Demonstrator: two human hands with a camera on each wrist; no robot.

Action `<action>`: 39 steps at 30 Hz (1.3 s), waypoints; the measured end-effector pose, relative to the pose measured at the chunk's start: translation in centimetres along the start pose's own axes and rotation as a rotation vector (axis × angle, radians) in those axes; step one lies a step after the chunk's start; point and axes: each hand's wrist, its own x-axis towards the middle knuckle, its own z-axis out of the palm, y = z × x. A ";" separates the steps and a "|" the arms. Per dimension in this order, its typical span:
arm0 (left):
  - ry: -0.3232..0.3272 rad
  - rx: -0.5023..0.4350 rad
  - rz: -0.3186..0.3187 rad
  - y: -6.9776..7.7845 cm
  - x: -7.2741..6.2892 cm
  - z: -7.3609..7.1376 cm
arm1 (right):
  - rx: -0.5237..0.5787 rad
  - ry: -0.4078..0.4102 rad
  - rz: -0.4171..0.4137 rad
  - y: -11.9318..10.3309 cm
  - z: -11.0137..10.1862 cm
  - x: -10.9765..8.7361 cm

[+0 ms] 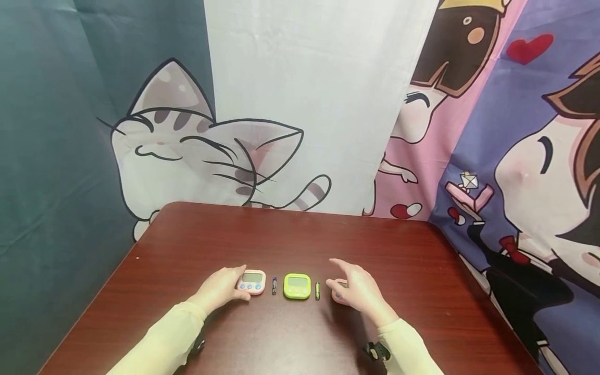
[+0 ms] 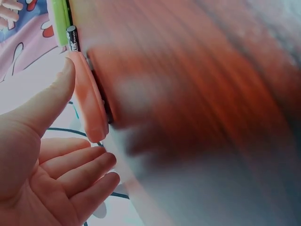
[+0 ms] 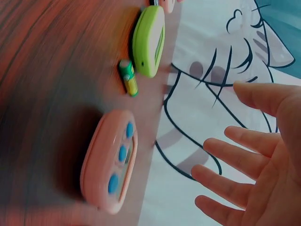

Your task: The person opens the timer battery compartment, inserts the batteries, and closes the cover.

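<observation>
Three small kitchen timers lie in a row on the table. My left hand [image 1: 219, 285] is at the left pink timer [image 1: 253, 287], fingertips at its left end and screen and blue buttons facing up. In the left wrist view, the thumb [image 2: 61, 89] overlaps that timer's edge [image 2: 89, 103], and the other fingers are loosely extended beside it. Over the right pink timer [image 3: 110, 162] hovers my right hand [image 1: 358, 286], fingers spread and apart from it in the right wrist view. A green timer [image 1: 297, 287] sits between the hands.
A dark battery [image 1: 274, 286] lies between the left pink timer and the green one. On the green timer's other side is a green battery [image 1: 317, 290]. The brown table [image 1: 290, 239] ends at a cartoon-printed cloth [image 1: 323, 104] behind it.
</observation>
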 end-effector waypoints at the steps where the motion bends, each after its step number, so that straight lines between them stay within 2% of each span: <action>1: -0.006 -0.004 -0.004 0.0 0.0 0.0 | 0.013 -0.008 0.002 -0.2 0.1 0.2; 7: -0.023 -0.001 -0.018 0.0 0.0 -0.3 | 0.024 -0.055 -0.016 -0.9 0.9 0.8; 13: -0.037 0.017 -0.021 0.0 0.0 -0.6 | 0.023 -0.018 -0.088 -1.7 1.8 0.9; 17: -0.020 0.031 -0.001 0.0 0.1 -0.6 | 0.027 -0.014 -0.112 -2.3 2.2 1.2; 21: -0.018 0.032 -0.003 -0.1 0.1 -0.6 | -0.005 -0.014 -0.141 -2.9 2.7 1.6; 29: -0.057 0.008 -0.013 -0.2 -0.3 -0.4 | -0.103 0.010 -0.195 -4.4 3.9 2.2; 35: -0.038 0.017 -0.018 -0.2 -0.1 -0.4 | -0.145 -0.001 -0.208 -5.7 4.9 2.7; 39: -0.033 0.035 -0.022 -0.3 0.1 -0.2 | -0.133 -0.015 -0.208 -6.1 5.8 3.1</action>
